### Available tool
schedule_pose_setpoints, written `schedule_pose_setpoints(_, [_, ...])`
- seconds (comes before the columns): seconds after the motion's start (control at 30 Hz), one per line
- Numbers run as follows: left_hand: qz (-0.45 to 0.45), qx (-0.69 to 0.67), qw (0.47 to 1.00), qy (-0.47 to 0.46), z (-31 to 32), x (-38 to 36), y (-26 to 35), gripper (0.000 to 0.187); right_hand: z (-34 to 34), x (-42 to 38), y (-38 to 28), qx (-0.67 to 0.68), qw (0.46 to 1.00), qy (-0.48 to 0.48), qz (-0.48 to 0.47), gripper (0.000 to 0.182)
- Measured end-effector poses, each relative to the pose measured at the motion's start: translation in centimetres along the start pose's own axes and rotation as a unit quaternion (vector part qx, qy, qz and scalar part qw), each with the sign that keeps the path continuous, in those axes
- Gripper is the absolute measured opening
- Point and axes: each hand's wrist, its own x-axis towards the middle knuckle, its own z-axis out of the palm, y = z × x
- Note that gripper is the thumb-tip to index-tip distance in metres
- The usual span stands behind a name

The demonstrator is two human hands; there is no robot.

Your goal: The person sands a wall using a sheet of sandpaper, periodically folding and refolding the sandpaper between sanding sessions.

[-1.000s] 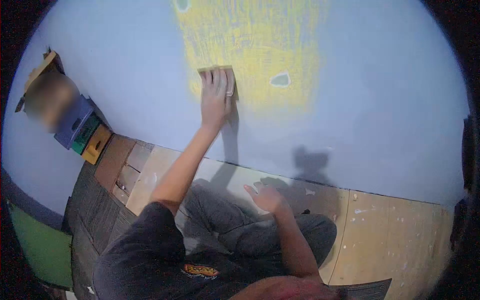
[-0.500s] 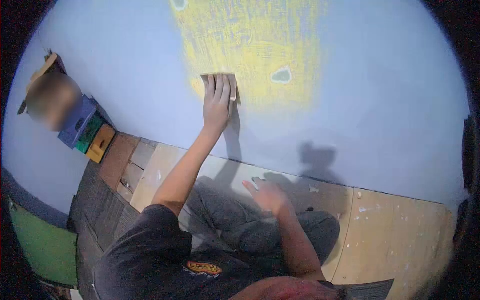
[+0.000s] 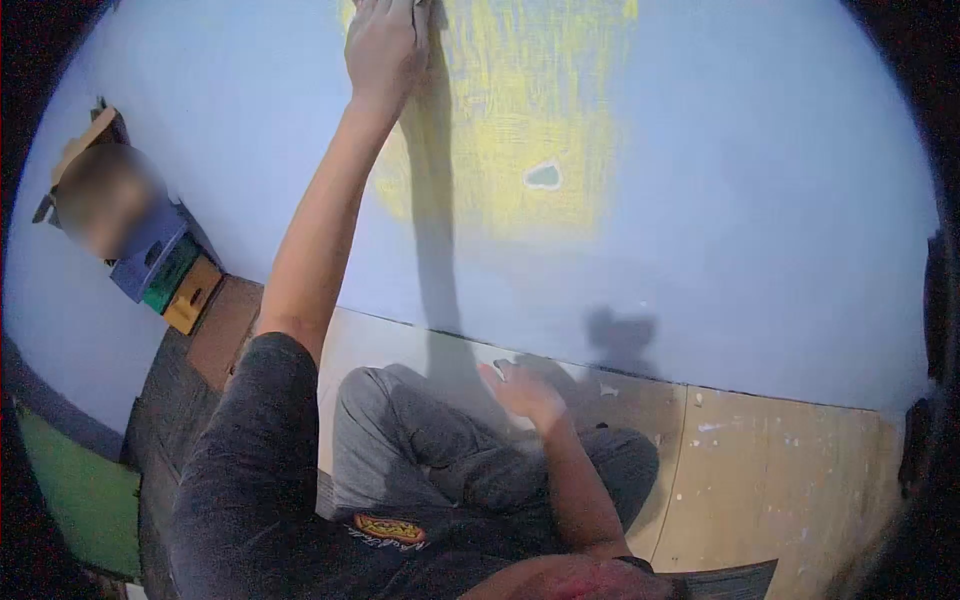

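My left hand (image 3: 385, 50) reaches high up the pale blue wall (image 3: 760, 200), pressed near the left edge of a scratchy yellow patch (image 3: 500, 130). Its fingers are closed on a folded piece of sandpaper (image 3: 424, 8), of which only a bit shows at the top of the view. A small grey-green spot (image 3: 544, 176) with a whitish rim lies in the lower part of the yellow patch. Held above my crossed legs (image 3: 420, 420), my right hand (image 3: 528, 392) is empty, its fingers loosely apart.
Paint-spotted wooden boards (image 3: 790, 470) cover the floor along the wall. At left stand coloured drawers (image 3: 170, 270) with a blurred round shape above them. A dark mat (image 3: 175, 400) and a green panel (image 3: 80, 490) lie nearer on the left.
My left hand has moved up and slightly left along the wall with the sandpaper, the arm stretching out. My right hand stays almost in place. The view has shifted slightly.
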Motion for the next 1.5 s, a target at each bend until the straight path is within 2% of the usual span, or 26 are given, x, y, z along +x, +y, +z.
schedule_pose_setpoints(0.1, [-0.037, 0.035, 0.997, -0.056, -0.5, -2.9, 2.2, 0.058, -1.0, -0.9, -1.3, -0.005, 0.999, -0.019, -0.048, 0.074])
schedule_pose_setpoints(0.17, [0.046, 0.089, 0.995, 0.003, 1.4, -8.3, 2.8, 0.060, -0.6, -0.5, -0.8, -0.016, 0.999, -0.042, 0.002, 0.076])
schedule_pose_setpoints(0.2, [0.028, 0.060, 0.998, -0.002, 2.0, -11.8, 3.1, 0.060, -0.3, -0.3, -1.0, -0.020, 0.998, -0.053, 0.029, 0.077])
schedule_pose_setpoints(0.23, [0.053, 0.051, 0.997, -0.033, 2.7, -15.5, 3.0, 0.058, 0.5, -0.1, -0.1, -0.011, 0.999, -0.046, 0.014, 0.078])
schedule_pose_setpoints(0.33, [0.012, -0.005, 0.989, -0.150, 0.4, -23.6, 3.9, 0.054, 0.5, -0.3, -1.5, 0.018, 0.999, -0.023, 0.016, 0.075])
schedule_pose_setpoints(0.37, [0.007, -0.033, 0.983, -0.180, 0.0, -25.8, 4.1, 0.055, 1.0, 0.1, -0.9, -0.022, 1.000, 0.012, -0.016, 0.073])
schedule_pose_setpoints(0.47, [0.006, -0.045, 0.967, -0.251, -1.5, -30.6, 3.5, 0.060, 2.8, 2.4, 1.9, -0.046, 0.997, -0.058, -0.010, 0.080])
schedule_pose_setpoints(0.5, [0.007, -0.056, 0.960, -0.273, -2.2, -31.3, 3.1, 0.060, 2.0, 1.9, 0.7, -0.076, 0.996, -0.040, -0.002, 0.068])
schedule_pose_setpoints(0.6, [-0.004, -0.084, 0.935, -0.343, -5.3, -33.9, 2.4, 0.060, 2.2, 1.7, 0.0, -0.091, 0.991, 0.083, -0.058, 0.064])
schedule_pose_setpoints(0.63, [-0.014, -0.088, 0.923, -0.375, -6.4, -35.4, 3.0, 0.058, 2.3, 2.3, 0.3, -0.035, 0.993, 0.091, -0.064, 0.066])
schedule_pose_setpoints(0.7, [-0.090, -0.119, 0.896, -0.418, -8.2, -38.1, 4.9, 0.049, 1.8, 2.5, -0.2, -0.021, 0.974, 0.195, -0.111, 0.077])
schedule_pose_setpoints(0.77, [-0.118, -0.275, 0.822, -0.485, -10.7, -38.8, 6.1, 0.039, 2.2, 3.6, 0.0, 0.017, 0.955, 0.255, -0.148, 0.090])
schedule_pose_setpoints(0.8, [-0.138, -0.222, 0.748, -0.610, -9.8, -41.5, 6.8, 0.034, 2.4, 3.8, 0.3, -0.012, 0.959, 0.244, -0.147, 0.089])
schedule_pose_setpoints(0.83, [-0.080, -0.293, 0.801, -0.517, -10.8, -43.0, 7.2, 0.036, 2.5, 3.9, 0.5, -0.040, 0.961, 0.230, -0.146, 0.089])
schedule_pose_setpoints(0.87, [-0.068, -0.294, 0.792, -0.531, -11.0, -44.5, 8.3, 0.037, 2.8, 3.5, 1.1, -0.068, 0.964, 0.214, -0.145, 0.088])
schedule_pose_setpoints(0.9, [-0.057, -0.297, 0.782, -0.544, -10.9, -45.4, 9.0, 0.038, 3.1, 3.4, 1.3, -0.074, 0.982, 0.145, -0.093, 0.080])
schedule_pose_setpoints(0.97, [-0.015, -0.294, 0.765, -0.572, -10.7, -45.6, 9.8, 0.039, 5.1, 4.6, 3.3, -0.061, 0.987, 0.117, -0.087, 0.064])
schedule_pose_setpoints(1.07, [-0.027, -0.332, 0.746, -0.577, -9.7, -47.4, 9.7, 0.037, 6.0, 6.1, 5.1, -0.030, 0.996, 0.036, -0.075, 0.043])
schedule_pose_setpoints(1.1, [-0.044, -0.389, 0.735, -0.554, -9.6, -47.8, 9.6, 0.037, 5.7, 6.4, 5.1, -0.018, 0.997, 0.003, -0.071, 0.038])
schedule_pose_setpoints(1.2, [-0.140, -0.456, 0.706, -0.523, -10.5, -49.3, 9.1, 0.036, 4.2, 5.5, 2.4, -0.163, 0.986, 0.040, 0.011, 0.032])
schedule_pose_setpoints(1.23, [-0.179, -0.436, 0.679, -0.562, -10.6, -50.1, 9.1, 0.035, 7.9, 7.3, 8.5, -0.215, 0.965, 0.145, -0.032, 0.030])
schedule_pose_setpoints(1.33, [-0.189, -0.427, 0.664, -0.583, -9.6, -51.0, 9.4, 0.034, 4.5, 6.2, 6.2, -0.170, 0.983, 0.060, 0.015, 0.027])
schedule_pose_setpoints(1.37, [-0.160, -0.430, 0.708, -0.537, -8.4, -54.4, 9.7, 0.032, 6.7, 7.0, 10.3, -0.140, 0.987, 0.081, -0.009, 0.035])
schedule_pose_setpoints(1.47, [-0.024, -0.261, 0.660, -0.704, -7.3, -54.3, 10.4, 0.030, 6.7, 6.6, 8.6, -0.185, 0.983, -0.015, 0.009, 0.049])
schedule_pose_setpoints(1.5, [0.015, -0.266, 0.688, -0.675, -7.0, -55.5, 10.9, 0.030, 7.1, 6.3, 7.9, -0.203, 0.979, -0.031, 0.007, 0.058])
